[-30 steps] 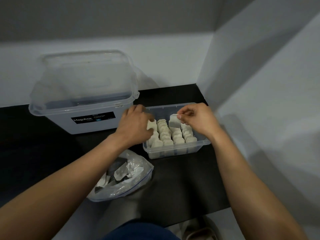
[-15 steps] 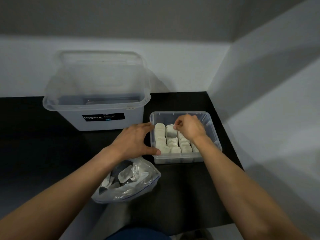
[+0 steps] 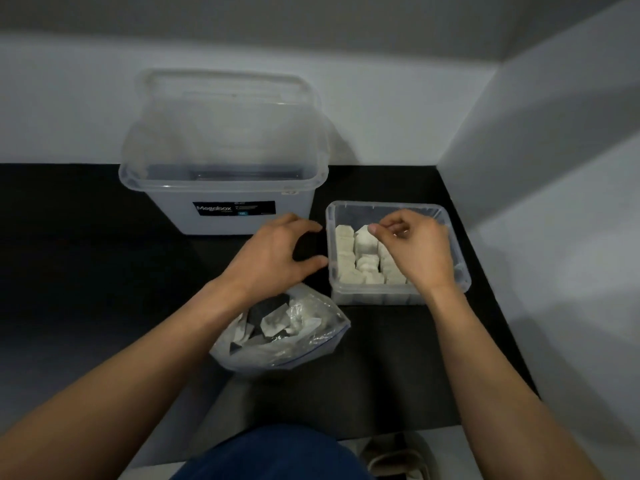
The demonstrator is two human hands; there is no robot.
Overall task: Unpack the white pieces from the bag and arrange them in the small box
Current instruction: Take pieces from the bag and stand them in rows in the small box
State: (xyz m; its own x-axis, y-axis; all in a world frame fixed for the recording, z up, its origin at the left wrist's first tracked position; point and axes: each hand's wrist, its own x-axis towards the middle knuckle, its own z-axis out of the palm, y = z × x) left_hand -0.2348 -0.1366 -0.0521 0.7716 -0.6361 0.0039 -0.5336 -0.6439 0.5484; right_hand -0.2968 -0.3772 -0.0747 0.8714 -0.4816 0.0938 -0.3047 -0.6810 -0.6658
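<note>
Task looks past halfway, judging by the fill. Small box [image 3: 374, 298], centre right of frame, holds white pieces [image 3: 346, 252] packed in tight rows across its left and front part. A bare strip shows along its back wall; its right side is hidden under the R hand [image 3: 417, 252]. Bag [image 3: 277, 337], lower centre, has several pieces inside, so more trips are left.

R hand is over the box w/ fingers curled and thumb + forefinger tips at the top of one raised piece [image 3: 365, 242], which stands higher than its neighbours. Can't tell if it's pinched or only touched. L hand [image 3: 273, 258], centre frame, is open in a loose C and holds nothing. Its thumb tip is right at the box's left wall; contact not certain.

Room: box sits near the right-hand wall [image 3: 536, 202], so little slack on that side. Big tub [image 3: 221, 216], upper centre-left, is just beside the box's back-left corner. Bag lies just beside the front-left corner. Freest space is the black top [image 3: 86, 237] at frame left and the patch btwn bag and right forearm, lower centre. Prob. best to lift pieces straight up over the box's front rim.
</note>
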